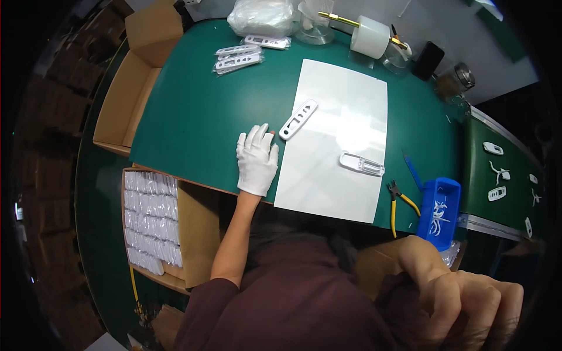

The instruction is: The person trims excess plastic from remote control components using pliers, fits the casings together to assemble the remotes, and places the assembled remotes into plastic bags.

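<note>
My left hand (pixel 257 161), in a white glove, lies flat on the green table with its fingers somewhat apart and nothing in them. Just right of its fingertips, a white plastic part with cut-outs (pixel 298 119) rests across the left edge of a white sheet (pixel 325 175). A second white part with a frame-like opening (pixel 362 164) lies on the sheet's right side. My right hand (pixel 462 301) is bare and raised close to the camera at the lower right, its fingers curled; anything inside them is hidden.
Yellow-handled cutters (pixel 402 205) lie beside a blue bin (pixel 440 213) of white scraps. Bagged parts (pixel 238 58) are at the back left. A box of wrapped parts (pixel 152 219) and an open carton (pixel 126 96) stand left. More parts sit on a green belt (pixel 509 169) at right.
</note>
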Available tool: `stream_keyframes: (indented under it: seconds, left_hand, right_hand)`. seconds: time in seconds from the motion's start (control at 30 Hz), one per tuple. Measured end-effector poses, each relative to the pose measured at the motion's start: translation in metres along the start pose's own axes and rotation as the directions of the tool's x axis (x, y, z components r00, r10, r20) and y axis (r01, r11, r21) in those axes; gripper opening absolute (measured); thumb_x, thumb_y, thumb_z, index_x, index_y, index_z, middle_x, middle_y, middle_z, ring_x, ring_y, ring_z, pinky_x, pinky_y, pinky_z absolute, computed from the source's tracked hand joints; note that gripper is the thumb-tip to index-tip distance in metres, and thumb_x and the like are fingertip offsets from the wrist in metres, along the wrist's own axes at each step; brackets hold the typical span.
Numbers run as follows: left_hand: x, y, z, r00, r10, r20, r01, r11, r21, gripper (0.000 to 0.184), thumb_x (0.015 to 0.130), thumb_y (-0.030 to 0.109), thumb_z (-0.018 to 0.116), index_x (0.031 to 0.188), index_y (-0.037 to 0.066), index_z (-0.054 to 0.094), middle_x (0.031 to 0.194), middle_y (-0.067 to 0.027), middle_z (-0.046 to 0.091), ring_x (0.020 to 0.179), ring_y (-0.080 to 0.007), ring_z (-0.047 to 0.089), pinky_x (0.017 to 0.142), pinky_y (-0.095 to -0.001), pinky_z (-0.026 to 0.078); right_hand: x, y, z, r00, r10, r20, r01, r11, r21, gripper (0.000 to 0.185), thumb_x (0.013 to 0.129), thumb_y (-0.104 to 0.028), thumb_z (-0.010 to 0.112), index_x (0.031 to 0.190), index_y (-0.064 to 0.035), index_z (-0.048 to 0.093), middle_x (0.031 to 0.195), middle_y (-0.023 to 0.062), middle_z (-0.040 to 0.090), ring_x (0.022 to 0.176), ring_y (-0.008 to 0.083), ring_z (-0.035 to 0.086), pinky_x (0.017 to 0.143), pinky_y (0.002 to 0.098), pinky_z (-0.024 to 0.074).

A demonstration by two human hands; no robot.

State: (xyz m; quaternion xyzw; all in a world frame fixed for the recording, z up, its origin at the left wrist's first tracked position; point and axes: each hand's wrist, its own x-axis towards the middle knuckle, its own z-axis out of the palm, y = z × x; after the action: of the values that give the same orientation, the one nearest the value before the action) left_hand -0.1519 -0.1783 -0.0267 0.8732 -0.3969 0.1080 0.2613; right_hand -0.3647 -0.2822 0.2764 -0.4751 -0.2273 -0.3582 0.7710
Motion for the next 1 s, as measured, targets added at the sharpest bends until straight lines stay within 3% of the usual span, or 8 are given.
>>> stream_keyframes:
  seconds: [0.2, 0.27, 0.43, 0.47, 0.5, 0.57, 0.67, 1.0]
  left_hand:
    - [0.001, -0.001, -0.004, 1.000, 0.008, 0.018, -0.008, 1.000, 0.003, 0.032, 0.089, 0.019, 0.063, 0.118, 0.005, 0.063, 0.133, -0.0127, 0.057, 0.130, -0.0287, 0.048, 0.113, -0.0500, 0.030]
    - [0.002, 0.001, -0.006, 1.000, -0.004, 0.021, 0.004, 1.000, -0.003, 0.033, 0.089, 0.019, 0.062, 0.118, 0.004, 0.063, 0.133, -0.0131, 0.057, 0.130, -0.0291, 0.048, 0.113, -0.0497, 0.029]
    - [0.001, 0.003, -0.009, 0.999, -0.003, 0.035, 0.003, 1.000, 0.010, 0.033, 0.089, 0.018, 0.063, 0.118, 0.003, 0.061, 0.135, -0.0128, 0.056, 0.130, -0.0293, 0.047, 0.113, -0.0510, 0.029]
    - [0.001, 0.003, -0.009, 0.999, -0.004, 0.032, 0.004, 1.000, 0.011, 0.033, 0.089, 0.018, 0.063, 0.118, 0.003, 0.061, 0.135, -0.0128, 0.056, 0.130, -0.0293, 0.047, 0.113, -0.0510, 0.029]
    - [0.000, 0.003, -0.008, 1.000, 0.002, 0.029, -0.003, 1.000, 0.014, 0.033, 0.089, 0.018, 0.063, 0.118, 0.003, 0.061, 0.135, -0.0130, 0.055, 0.130, -0.0294, 0.047, 0.113, -0.0511, 0.030]
    - [0.001, 0.002, -0.008, 1.000, 0.014, 0.023, -0.014, 1.000, 0.021, 0.033, 0.089, 0.018, 0.063, 0.118, 0.002, 0.061, 0.135, -0.0131, 0.055, 0.130, -0.0296, 0.047, 0.113, -0.0511, 0.030]
    - [0.001, 0.003, -0.009, 0.999, 0.018, 0.030, -0.019, 0.999, 0.034, 0.032, 0.089, 0.018, 0.063, 0.117, 0.002, 0.060, 0.134, -0.0134, 0.056, 0.130, -0.0299, 0.047, 0.113, -0.0512, 0.029]
    - [0.005, 0.001, -0.009, 0.999, -0.013, 0.043, 0.016, 0.998, -0.062, 0.043, 0.088, 0.030, 0.068, 0.120, 0.004, 0.060, 0.133, -0.0126, 0.057, 0.130, -0.0299, 0.047, 0.114, -0.0518, 0.027]
  right_hand:
    - [0.001, -0.044, -0.041, 0.846, -0.017, 0.533, 0.047, 0.998, -0.043, 0.029, 0.092, -0.015, 0.066, 0.121, -0.0135, 0.065, 0.125, 0.0007, 0.065, 0.111, 0.0127, 0.063, 0.087, 0.0404, 0.0504]
    - [-0.022, -0.007, -0.017, 0.805, -0.513, 0.299, 0.580, 0.787, -0.211, 0.027, 0.094, -0.020, 0.064, 0.121, -0.0148, 0.065, 0.124, 0.0004, 0.063, 0.102, 0.0153, 0.064, 0.084, 0.0368, 0.0476]
    - [-0.058, 0.017, -0.037, 0.718, -0.645, 0.263, 0.691, 0.613, -0.384, 0.015, 0.086, -0.012, 0.072, 0.099, -0.0041, 0.071, 0.099, 0.0132, 0.071, 0.089, 0.0272, 0.068, 0.077, 0.0376, 0.0571]
    - [-0.069, -0.006, -0.066, 0.870, -0.156, 0.467, 0.360, 0.849, -0.388, 0.009, 0.085, -0.011, 0.072, 0.091, -0.0054, 0.073, 0.096, 0.0072, 0.070, 0.093, 0.0236, 0.067, 0.084, 0.0369, 0.0560]
    - [-0.062, -0.003, -0.080, 0.759, 0.005, 0.652, 0.367, 0.823, -0.434, 0.014, 0.093, -0.007, 0.061, 0.092, -0.0002, 0.073, 0.104, 0.0171, 0.070, 0.087, 0.0295, 0.068, 0.080, 0.0387, 0.0581]
    - [-0.081, 0.024, -0.076, 0.924, 0.200, 0.326, 0.059, 0.767, -0.639, 0.014, 0.092, -0.009, 0.062, 0.086, -0.0005, 0.072, 0.089, 0.0116, 0.071, 0.076, 0.0278, 0.068, 0.069, 0.0381, 0.0576]
    - [-0.125, 0.059, -0.115, 0.917, 0.349, 0.192, -0.045, 0.571, -0.820, 0.020, 0.062, 0.005, 0.054, 0.074, -0.0045, 0.067, 0.079, 0.0068, 0.070, 0.061, 0.0207, 0.065, 0.051, 0.0308, 0.0487]
    - [-0.199, 0.098, -0.170, 0.807, 0.507, -0.303, -0.537, 0.416, -0.734, 0.017, 0.067, 0.008, 0.044, 0.064, -0.0013, 0.058, 0.064, 0.0074, 0.059, 0.054, 0.0172, 0.057, 0.051, 0.0273, 0.0436]
